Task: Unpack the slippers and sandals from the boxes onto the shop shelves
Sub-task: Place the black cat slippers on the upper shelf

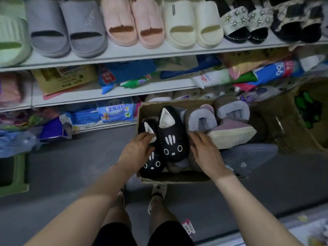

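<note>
Head view. Box [142, 112] sits open on the floor [79, 166], just before the lowest shelf, and it looks nearly full. Inside are two black cat slippers, two grey plush slippers [202, 119] and a pink slipper [230, 135] lying sole-up; more fabric shows beneath, but it is too dim to sort.

Left hand [136, 150]: fingers curl over the left cat slipper [152, 163] at its white ear; thumb hidden. Right hand [205, 151]: fingers nearly straight, laid between the right cat slipper [172, 139] and the nearer grey one, touching but not visibly gripping. Both cat slippers rest in the box, side by side and touching; neither is lifted.

Top shelf [124, 54] carries a close row of slides [191, 23] across the whole visible width; the shelves below hold packets [115, 110] (not footwear). A second box [291, 110] stands to the right; its contents are unclear.

Judgement: the slides on the top shelf count as placed; this box is hardly begun, and the cat pair looks to be the item in hand. Everything seen in the box is left, perhaps the second box too. No free shelf gap shows here.
</note>
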### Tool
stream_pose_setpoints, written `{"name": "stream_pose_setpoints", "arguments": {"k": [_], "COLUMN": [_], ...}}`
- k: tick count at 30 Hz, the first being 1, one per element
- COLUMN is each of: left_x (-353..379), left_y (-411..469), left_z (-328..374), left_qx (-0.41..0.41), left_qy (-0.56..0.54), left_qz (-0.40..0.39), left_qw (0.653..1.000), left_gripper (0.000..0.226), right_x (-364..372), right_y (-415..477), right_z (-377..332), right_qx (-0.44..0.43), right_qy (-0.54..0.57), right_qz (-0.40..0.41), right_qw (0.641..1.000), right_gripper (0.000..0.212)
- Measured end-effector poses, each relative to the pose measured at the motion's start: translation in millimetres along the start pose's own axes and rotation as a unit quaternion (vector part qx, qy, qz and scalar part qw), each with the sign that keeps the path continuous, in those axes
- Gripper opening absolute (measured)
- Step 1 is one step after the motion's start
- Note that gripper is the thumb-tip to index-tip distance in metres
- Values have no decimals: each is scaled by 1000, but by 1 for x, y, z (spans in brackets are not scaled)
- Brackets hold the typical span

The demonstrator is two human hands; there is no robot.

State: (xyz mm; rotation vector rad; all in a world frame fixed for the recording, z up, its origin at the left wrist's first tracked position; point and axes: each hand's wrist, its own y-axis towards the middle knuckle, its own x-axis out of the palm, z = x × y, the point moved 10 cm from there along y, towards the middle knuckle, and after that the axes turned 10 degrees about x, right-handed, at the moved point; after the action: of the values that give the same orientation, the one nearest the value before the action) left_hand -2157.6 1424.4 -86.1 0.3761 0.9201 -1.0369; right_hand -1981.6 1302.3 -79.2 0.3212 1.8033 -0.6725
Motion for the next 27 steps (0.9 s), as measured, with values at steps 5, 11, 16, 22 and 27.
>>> {"name": "stream_pose_setpoints", "arguments": {"k": [5, 11, 16, 22, 27], "left_x": [51, 85, 88, 44, -1], "left_y": [13, 20, 19, 8, -1], "left_z": [-14, -37, -48, -28, -33], "left_qx": [-62, -100, -114, -103, -116], "left_qy": [6, 43, 16, 27, 111], "left_qz": [-67, -126, -151, -84, 3], "left_qw": [996, 986, 982, 991, 987], "left_gripper": [55, 55, 49, 45, 42], "right_x": [15, 52, 44, 36, 66], "right_y": [40, 73, 65, 67, 53], "right_z": [-34, -39, -42, -8, -22], "right_qx": [-24, 6, -9, 95, 40], "right_qy": [11, 35, 117, 196, 102], "right_qz": [-46, -132, -127, -103, -135], "right_qw": [999, 991, 985, 970, 985], "right_gripper": [59, 51, 35, 62, 82]}}
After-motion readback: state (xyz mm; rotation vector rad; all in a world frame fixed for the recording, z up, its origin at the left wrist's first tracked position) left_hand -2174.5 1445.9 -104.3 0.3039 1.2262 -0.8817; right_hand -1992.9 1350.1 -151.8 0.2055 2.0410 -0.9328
